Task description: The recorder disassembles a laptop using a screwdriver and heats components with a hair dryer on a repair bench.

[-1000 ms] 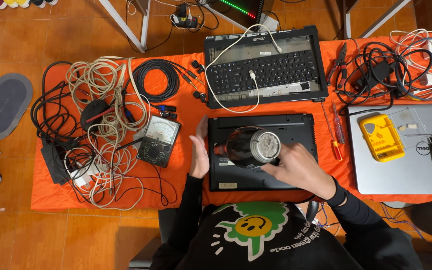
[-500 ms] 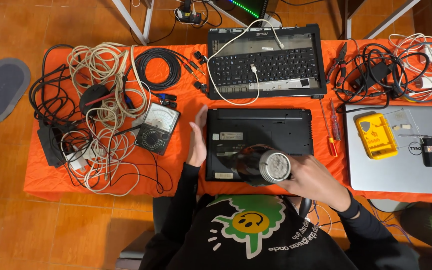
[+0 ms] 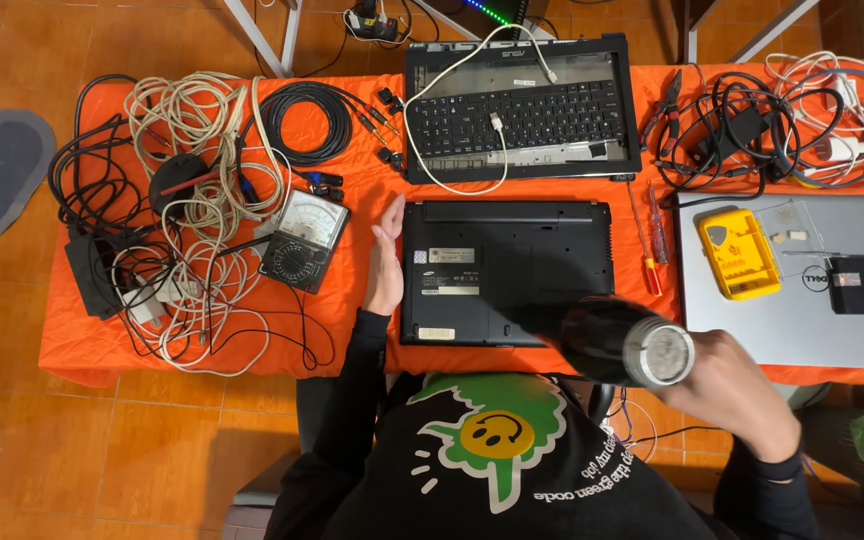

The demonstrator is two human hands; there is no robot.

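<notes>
The right hand (image 3: pixel 742 385) wraps around a dark tool with a round silver end (image 3: pixel 627 345), over the near right corner of the black laptop (image 3: pixel 507 270). The left hand (image 3: pixel 384 262) lies open and flat against the laptop's left edge, holding it steady on the orange bench (image 3: pixel 342 310). It looks like work on the laptop's underside, so the tool needs careful aiming.

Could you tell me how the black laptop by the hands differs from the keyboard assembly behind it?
The black laptop lies underside up, showing labels; the keyboard assembly lies keys up. The laptop is bare on top; a white cable loops across the assembly. The left hand rests against the laptop; nothing touches the assembly. Both are black, on the orange cloth.
</notes>
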